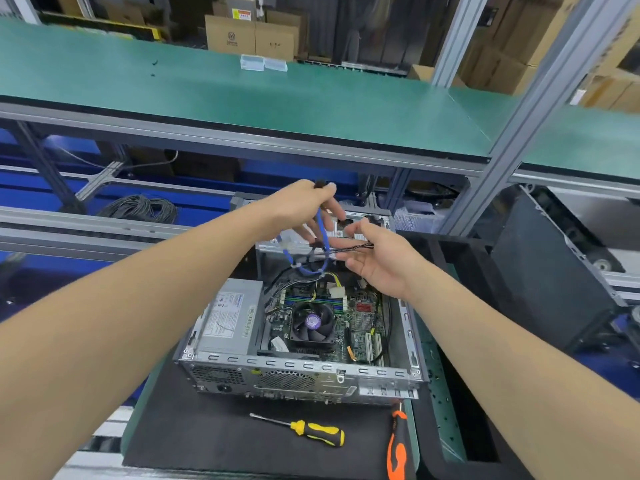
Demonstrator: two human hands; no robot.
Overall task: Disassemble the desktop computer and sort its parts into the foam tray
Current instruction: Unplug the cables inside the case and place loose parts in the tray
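The left hand is pinching the dark plug at the top end of the blue cable and holding it above the far end of the open case. From there the cable is hanging in a loop, tied with white bands, down towards the board. The right hand is lying loosely open, palm turned inward, with thin black wires running across its fingertips; I can make out no firm pinch on them. The cable is looking light, flat and limp, so it is likely to flop and snag on the neighbouring leads rather than resist. The sensible hold is the hard plug body at each end, not the ribbon, since a tug on the ribbon could strain the socket. The thin wires are looking frailer and are best held at their connector. The case itself is sheet metal, heavy, with edges that may be sharp, and it is sitting on a black mat with the supply and the fan mounted inside. What I take to be the foam tray is standing just to the right of the case. Two screwdrivers, one yellow and one orange, are lying on the mat in front of the case.
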